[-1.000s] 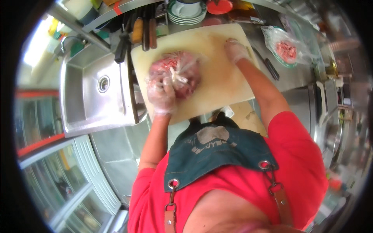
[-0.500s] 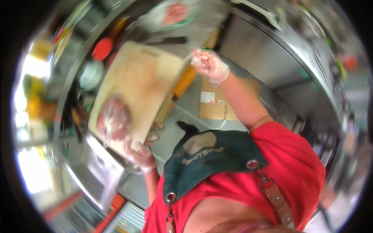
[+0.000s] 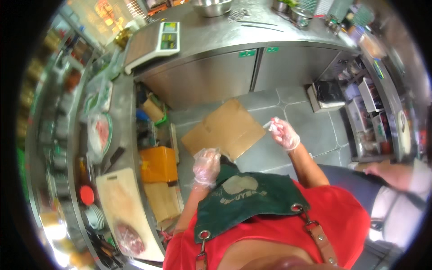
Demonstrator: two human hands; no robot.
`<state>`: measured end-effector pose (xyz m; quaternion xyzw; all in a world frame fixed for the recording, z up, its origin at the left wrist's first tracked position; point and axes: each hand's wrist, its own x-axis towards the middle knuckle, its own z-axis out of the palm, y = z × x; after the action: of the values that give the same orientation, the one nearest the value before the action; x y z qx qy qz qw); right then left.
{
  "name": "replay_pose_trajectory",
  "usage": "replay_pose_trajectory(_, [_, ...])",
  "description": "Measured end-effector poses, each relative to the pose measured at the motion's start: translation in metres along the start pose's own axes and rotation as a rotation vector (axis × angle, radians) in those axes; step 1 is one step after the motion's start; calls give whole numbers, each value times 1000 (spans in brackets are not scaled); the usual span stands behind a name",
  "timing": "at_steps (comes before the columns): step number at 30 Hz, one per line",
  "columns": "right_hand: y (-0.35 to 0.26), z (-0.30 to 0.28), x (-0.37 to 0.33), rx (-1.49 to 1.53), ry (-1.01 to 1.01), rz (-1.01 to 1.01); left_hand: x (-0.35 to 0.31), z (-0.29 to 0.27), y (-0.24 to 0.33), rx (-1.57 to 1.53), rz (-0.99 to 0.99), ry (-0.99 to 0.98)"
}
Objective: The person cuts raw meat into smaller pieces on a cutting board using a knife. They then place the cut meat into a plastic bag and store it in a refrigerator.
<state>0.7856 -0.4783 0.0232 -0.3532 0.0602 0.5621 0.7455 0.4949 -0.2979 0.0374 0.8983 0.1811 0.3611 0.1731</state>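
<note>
My right hand [image 3: 284,134], in a clear plastic glove, is raised over the floor. Its fingers are closed on a small crumpled white scrap with reddish spots [image 3: 273,124], whose kind I cannot make out. My left hand [image 3: 207,168], also gloved, is curled just in front of my green apron [image 3: 252,195]; what it holds, if anything, is hidden. To my left, a pale cutting board [image 3: 118,189] lies on the counter. A piece of raw meat [image 3: 129,238] in clear plastic rests on its near end. Beyond the board's far end lies a dark-bladed knife [image 3: 113,159].
Flattened cardboard [image 3: 225,128] lies on the grey tiled floor [image 3: 315,135]. A digital scale [image 3: 155,45] and a metal bowl [image 3: 211,6] stand on the far steel counter. An orange box [image 3: 158,165] sits beneath the left counter. Another person's arm [image 3: 391,174] shows at right.
My view has swung right, away from the board. Both hands have left the cutting board and are over the floor; my right hand still grips the white scrap. My left hand has moved away from the meat.
</note>
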Motion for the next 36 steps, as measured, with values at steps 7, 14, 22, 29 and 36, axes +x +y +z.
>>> replay_pose_trajectory(7, [-96, -79, 45, 266, 112, -45, 143, 169, -25, 25, -69, -512])
replay_pose_trajectory(14, [-180, -131, 61, 336, 188, -189, 309, 349, -52, 377, 388, -754])
replay_pose_trajectory(22, [-236, -185, 112, 413, 349, -176, 472, 539, -92, 641, 468, -908])
replay_pose_trajectory(29, [-302, -209, 169, 291, 404, -128, 474, 577, -98, 420, 141, -1144])
replay_pose_trajectory(36, [-369, -208, 219, 125, 390, 19, 491, 561, -70, 393, -12, -1226])
